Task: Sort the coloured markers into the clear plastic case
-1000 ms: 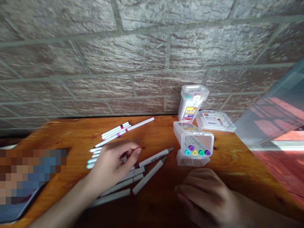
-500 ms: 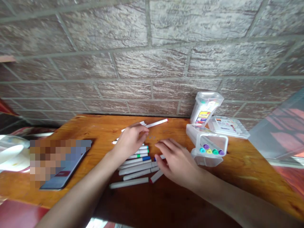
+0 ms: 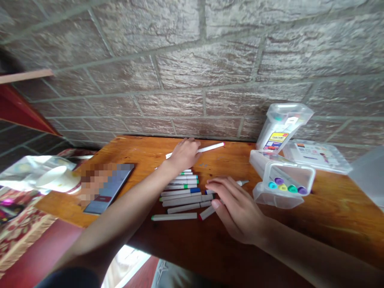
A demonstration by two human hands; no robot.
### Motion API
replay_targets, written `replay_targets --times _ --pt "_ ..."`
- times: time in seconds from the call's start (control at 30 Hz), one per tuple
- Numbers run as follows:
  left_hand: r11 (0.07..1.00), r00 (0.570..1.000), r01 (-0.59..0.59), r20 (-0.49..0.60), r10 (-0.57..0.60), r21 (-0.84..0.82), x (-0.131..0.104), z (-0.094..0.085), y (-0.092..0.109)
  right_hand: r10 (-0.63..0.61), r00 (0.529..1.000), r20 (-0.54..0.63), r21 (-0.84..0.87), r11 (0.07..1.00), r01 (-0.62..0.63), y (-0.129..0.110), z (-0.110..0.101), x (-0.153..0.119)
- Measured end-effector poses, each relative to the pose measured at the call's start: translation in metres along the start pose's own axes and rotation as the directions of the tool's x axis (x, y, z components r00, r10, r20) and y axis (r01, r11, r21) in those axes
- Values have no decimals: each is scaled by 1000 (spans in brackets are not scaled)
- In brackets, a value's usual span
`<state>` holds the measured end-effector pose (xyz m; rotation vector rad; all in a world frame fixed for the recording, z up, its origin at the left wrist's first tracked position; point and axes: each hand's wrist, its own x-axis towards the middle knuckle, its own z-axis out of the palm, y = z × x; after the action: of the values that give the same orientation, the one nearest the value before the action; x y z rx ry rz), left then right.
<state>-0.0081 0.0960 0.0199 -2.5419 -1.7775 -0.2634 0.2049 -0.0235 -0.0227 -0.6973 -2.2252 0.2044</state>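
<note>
My left hand (image 3: 186,154) reaches to the back of the table, its fingers curled round the near end of a white marker (image 3: 212,147) with a pink end. Part of its grip is hidden. Below it, several white and grey markers (image 3: 181,199) with green, blue and grey ends lie side by side in a rough row. My right hand (image 3: 235,208) hovers or rests at the right ends of that row, thumb apart from the loosely stretched fingers. Partly under it lie a red-ended marker (image 3: 206,213) and a marker whose pale tip (image 3: 243,183) sticks out behind the fingers.
An open clear case (image 3: 312,180) with several colour-ended markers lies at the right. Behind it stand a clear marker box (image 3: 271,128) and a flat clear box (image 3: 324,158). A tablet (image 3: 103,200) and a white cup (image 3: 60,179) are at the left. A stone wall (image 3: 186,80) borders the back.
The view has shifted, so the table things sit further right and higher. My left hand has moved slightly forward onto the pink-ended marker. My right hand stays beside the row.
</note>
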Motion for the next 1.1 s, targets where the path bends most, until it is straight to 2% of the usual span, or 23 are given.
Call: replay_targets --times 0.17,0.37,0.53,0.67,0.8,0.9,0.97,1.0,1.03,1.1 --pt "998 998 11 58 -14 65 15 4 6 -27 1000 -7 113 993 28 3 -3 -1" --pt "999 997 0 80 -3 41 21 12 14 30 999 -26 176 984 -25 6 -1 -1" --pt "994 1000 -20 2 20 -107 25 16 12 32 998 -56 222 975 -18 7 -2 0" --pt "946 992 -61 -120 24 -320 19 7 -2 45 995 -94 300 954 -15 7 -3 -1" --pt "812 980 -116 -199 0 -572 -4 -6 -16 86 991 -106 353 934 -43 9 -3 -5" --pt "674 973 -171 -233 -1 -718 -28 -9 -18 181 979 -88 399 907 -132 8 -2 -6" --pt "382 984 -162 -178 -6 -910 -44 -7 -17 264 962 -71 427 880 -210 7 -1 -6" --pt "307 990 -139 -143 8 -942 -50 -6 -16 322 945 -57 470 844 -259 6 0 -6" --pt "276 993 -120 -115 32 -954 -56 -6 -15 386 922 -39 530 790 -309 5 2 -7" --pt "293 994 -99 -78 80 -951 -63 -5 -13 530 847 40 712 579 -396 3 4 -8"
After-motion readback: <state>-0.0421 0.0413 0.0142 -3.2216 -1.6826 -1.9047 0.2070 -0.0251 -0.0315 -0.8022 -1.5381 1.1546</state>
